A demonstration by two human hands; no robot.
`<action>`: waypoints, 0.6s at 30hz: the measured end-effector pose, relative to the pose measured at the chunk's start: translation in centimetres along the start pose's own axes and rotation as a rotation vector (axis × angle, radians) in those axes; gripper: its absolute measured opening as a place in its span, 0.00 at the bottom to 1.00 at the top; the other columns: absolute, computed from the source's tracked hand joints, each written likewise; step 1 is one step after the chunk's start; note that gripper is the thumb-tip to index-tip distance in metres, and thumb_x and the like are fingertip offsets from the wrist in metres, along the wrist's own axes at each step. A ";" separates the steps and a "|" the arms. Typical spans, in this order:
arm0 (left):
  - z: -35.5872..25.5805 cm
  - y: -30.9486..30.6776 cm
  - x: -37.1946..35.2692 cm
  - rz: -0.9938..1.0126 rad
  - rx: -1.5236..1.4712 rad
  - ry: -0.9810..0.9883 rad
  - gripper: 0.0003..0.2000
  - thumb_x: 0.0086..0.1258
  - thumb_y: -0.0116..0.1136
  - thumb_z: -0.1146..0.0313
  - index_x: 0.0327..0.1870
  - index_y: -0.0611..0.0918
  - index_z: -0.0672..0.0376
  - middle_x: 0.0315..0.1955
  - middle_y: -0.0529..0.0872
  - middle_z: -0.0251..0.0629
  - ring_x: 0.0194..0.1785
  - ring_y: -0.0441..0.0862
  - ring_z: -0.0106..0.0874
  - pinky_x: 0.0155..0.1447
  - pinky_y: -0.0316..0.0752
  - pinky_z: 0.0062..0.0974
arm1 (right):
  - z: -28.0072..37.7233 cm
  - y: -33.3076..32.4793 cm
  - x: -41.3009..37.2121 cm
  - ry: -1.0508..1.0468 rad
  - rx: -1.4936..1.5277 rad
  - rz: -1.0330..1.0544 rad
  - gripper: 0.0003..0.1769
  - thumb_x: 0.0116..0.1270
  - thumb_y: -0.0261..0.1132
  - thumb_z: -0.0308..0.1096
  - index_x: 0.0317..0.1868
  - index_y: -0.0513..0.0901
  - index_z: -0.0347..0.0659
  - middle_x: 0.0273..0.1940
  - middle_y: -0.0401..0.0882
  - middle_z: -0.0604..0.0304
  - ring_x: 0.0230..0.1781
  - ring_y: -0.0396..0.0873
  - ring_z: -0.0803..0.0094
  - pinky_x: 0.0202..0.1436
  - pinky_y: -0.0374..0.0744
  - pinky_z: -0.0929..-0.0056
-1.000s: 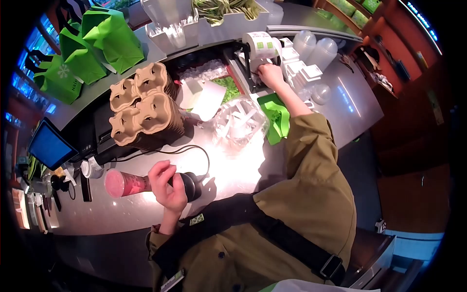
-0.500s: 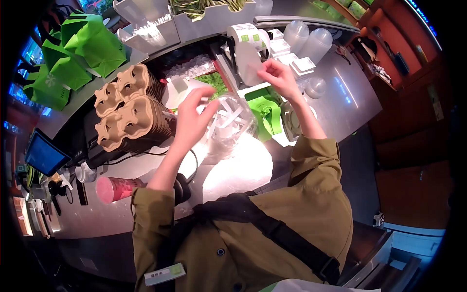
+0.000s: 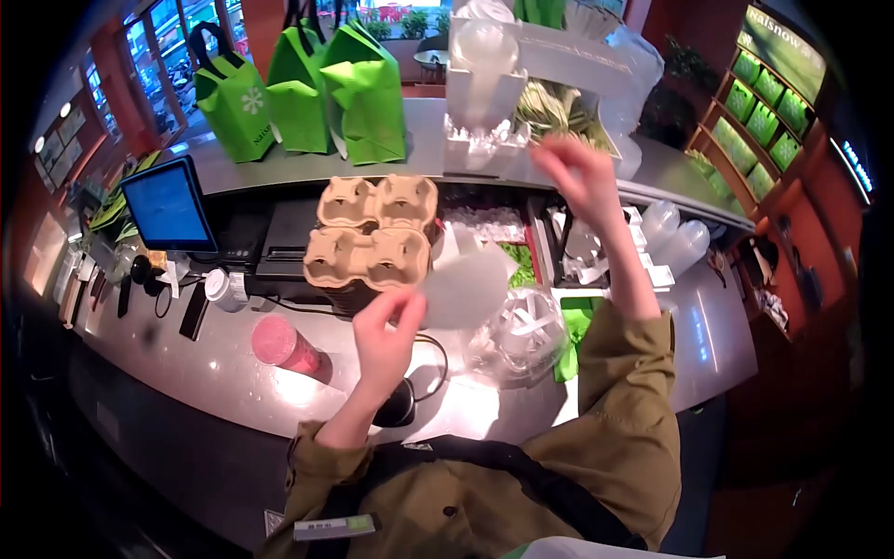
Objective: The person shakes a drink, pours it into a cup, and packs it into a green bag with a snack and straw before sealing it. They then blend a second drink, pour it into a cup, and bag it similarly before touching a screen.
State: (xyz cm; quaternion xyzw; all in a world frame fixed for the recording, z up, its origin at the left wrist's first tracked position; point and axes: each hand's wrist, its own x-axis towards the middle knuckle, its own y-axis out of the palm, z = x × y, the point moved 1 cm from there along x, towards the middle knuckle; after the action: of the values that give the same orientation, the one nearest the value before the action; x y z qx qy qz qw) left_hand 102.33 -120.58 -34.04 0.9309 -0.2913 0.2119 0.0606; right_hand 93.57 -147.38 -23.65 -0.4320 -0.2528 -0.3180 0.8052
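My left hand (image 3: 385, 334) is closed, its thumb and fingers pinched at the edge of a translucent whitish sleeve (image 3: 468, 291) above the counter. My right hand (image 3: 579, 182) is raised at the far side, in front of the box of green leaves (image 3: 557, 110) and right of the holder with clear-wrapped straws (image 3: 484, 138). Motion smears its fingers, and nothing shows clearly in them. Between my arms sits a clear plastic bag (image 3: 523, 331) with white strips on top. A green bag or strap (image 3: 575, 337) lies beside it, partly behind my right sleeve.
Stacked brown cup carriers (image 3: 372, 256) stand behind my left hand. A pink drink cup (image 3: 287, 347) is at left, near a white-lidded cup (image 3: 223, 289) and a blue-screened monitor (image 3: 166, 205). Green bags (image 3: 363, 102) line the raised ledge. Clear cups (image 3: 675, 233) stand at right.
My view has tilted up. My right hand has moved from the label roll up to the leaf box. The sleeve formerly by my right hand now appears at my left.
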 end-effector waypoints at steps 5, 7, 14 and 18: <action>-2.3 -5.9 -3.5 0.142 0.414 0.179 0.04 0.54 0.59 0.80 0.31 0.81 0.64 0.27 0.81 0.39 0.27 0.78 0.33 0.30 0.72 0.25 | -1.3 3.5 15.3 -0.423 -0.849 -0.546 0.37 0.49 0.67 0.58 0.52 0.74 0.39 0.43 0.79 0.46 0.42 0.79 0.51 0.46 0.76 0.61; -2.5 -8.2 -4.6 0.116 0.496 0.250 0.06 0.54 0.59 0.81 0.33 0.82 0.64 0.27 0.81 0.40 0.28 0.78 0.34 0.31 0.72 0.26 | -2.7 3.9 19.3 -0.051 -0.818 -0.164 0.42 0.45 0.69 0.60 0.54 0.71 0.37 0.45 0.78 0.44 0.46 0.77 0.52 0.48 0.75 0.60; -2.5 -16.1 -8.0 0.054 0.473 0.019 0.08 0.55 0.60 0.80 0.36 0.82 0.66 0.27 0.80 0.39 0.29 0.79 0.32 0.31 0.72 0.26 | -1.9 2.2 18.3 0.105 -0.516 -0.116 0.53 0.41 0.72 0.59 0.60 0.63 0.32 0.56 0.69 0.40 0.57 0.70 0.54 0.60 0.69 0.64; -1.6 -17.6 -8.2 0.085 0.443 -0.021 0.07 0.55 0.62 0.78 0.36 0.82 0.64 0.24 0.79 0.40 0.27 0.77 0.33 0.31 0.71 0.26 | -5.1 1.0 19.0 -0.077 -0.612 -0.274 0.54 0.39 0.74 0.56 0.59 0.63 0.27 0.56 0.67 0.38 0.57 0.69 0.49 0.60 0.68 0.61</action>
State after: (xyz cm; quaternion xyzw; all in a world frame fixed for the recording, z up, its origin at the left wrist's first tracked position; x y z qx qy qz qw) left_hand 105.70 -101.48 -35.88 0.9105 -0.2770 0.2635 -0.1573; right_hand 107.69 -156.89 -13.74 -0.6272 -0.2315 -0.4680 0.5779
